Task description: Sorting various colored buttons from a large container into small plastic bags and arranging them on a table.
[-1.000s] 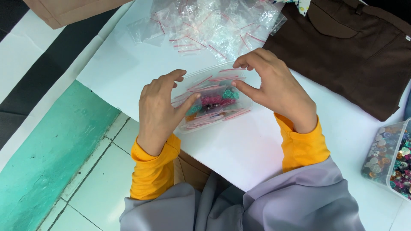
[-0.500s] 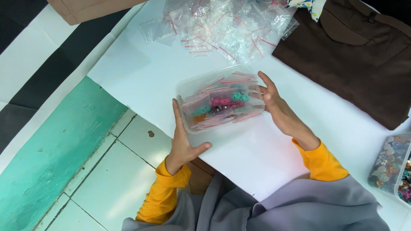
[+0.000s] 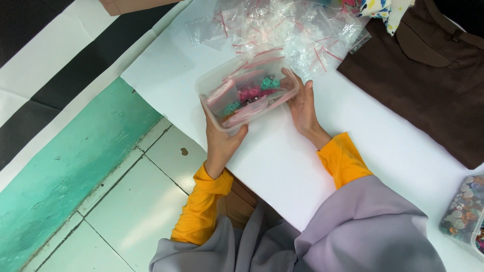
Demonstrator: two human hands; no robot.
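A clear plastic box [image 3: 212,85] holds small zip bags with green and pink beads [image 3: 252,93]. My left hand [image 3: 222,143] grips the box at its near left end, thumb over the rim. My right hand [image 3: 302,108] holds the box's right end, fingers spread along its side. The box sits just above the white table top [image 3: 282,166], near its front edge. Yellow sleeves cover both my wrists.
A heap of empty clear zip bags [image 3: 292,30] lies behind the box. A brown garment [image 3: 428,85] lies at the right. A clear container of mixed beads [image 3: 464,211] stands at the right edge. Tiled floor [image 3: 126,201] lies left of the table.
Both hands have carried the box away from me toward the heap of bags, and the view has shifted with it. My grip on both ends stays.
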